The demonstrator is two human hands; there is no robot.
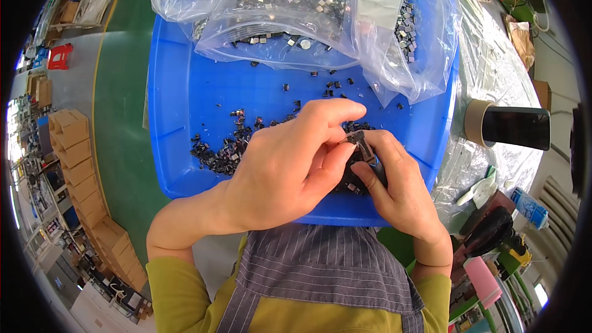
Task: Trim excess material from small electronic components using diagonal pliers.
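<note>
Above the near part of a blue plastic tray (169,105), both hands meet. My left hand (277,166) is closed in a pinch, its thumb and fingertips on a small black part (354,138), while its index finger sticks out above. My right hand (404,188) is wrapped round a dark hand tool with a blue side (377,168); its far end meets the small part, and its exact kind is hidden by the fingers. Below the hands lies a heap of small black parts (219,155), with some scattered farther up the tray.
Clear plastic bags (277,43) full of small black and metallic parts fill the tray's far side. To the right, a phone (517,127) leans by a tape roll (476,122) on a plastic-covered table, with a glove (480,190) nearer. Cardboard boxes (77,166) stand on the left.
</note>
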